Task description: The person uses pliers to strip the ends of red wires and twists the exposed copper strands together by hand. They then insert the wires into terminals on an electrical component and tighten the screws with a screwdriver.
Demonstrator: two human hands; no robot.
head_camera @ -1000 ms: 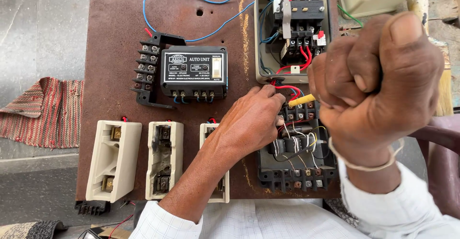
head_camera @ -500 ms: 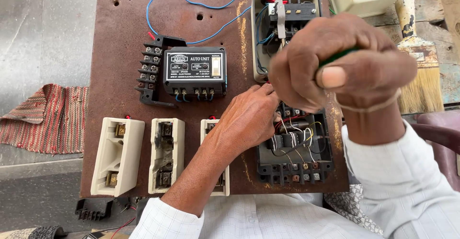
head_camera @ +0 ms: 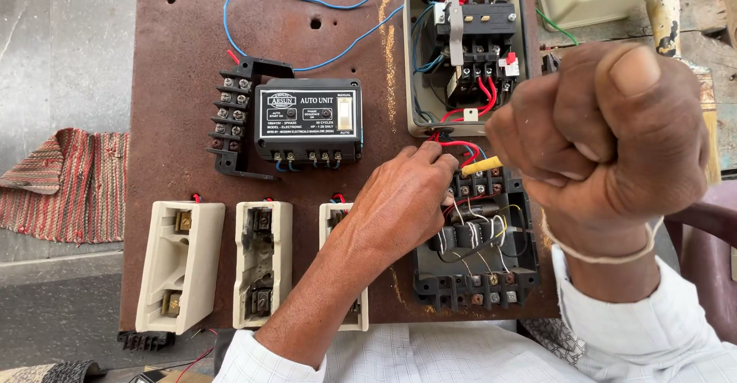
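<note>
Panel (head_camera: 322, 53) of rusted brown metal is lying flat beneath the head camera, carrying the electrical gear. Left hand (head_camera: 407, 199) is reaching in from six o'clock, its grip pinching the red wires (head_camera: 461, 146) at the upper edge of the open black terminal block (head_camera: 476, 252), apparently to steady them at the terminal being worked. Right hand (head_camera: 606, 137) is raised close to the lens at three o'clock, its grip clenched into a fist around a tool whose yellow-sleeved tip (head_camera: 482, 166) is pointing toward nine o'clock and meeting the block just beside the left fingertips; the tool's handle is hidden inside the fist, so its kind cannot be told.

At twelve o'clock from the block, the open grey starter box (head_camera: 468, 53) is showing its contactor with red and blue leads running down toward the block. At ten o'clock, the black control unit (head_camera: 307, 120) is sitting beside a black terminal strip (head_camera: 234, 114), with a blue wire (head_camera: 307, 3) looping above. Three cream fuse carriers (head_camera: 180, 264) are lining the panel's lower left, the third partly covered by the left forearm. A striped cloth (head_camera: 65, 183) is lying at nine o'clock, off the panel.
</note>
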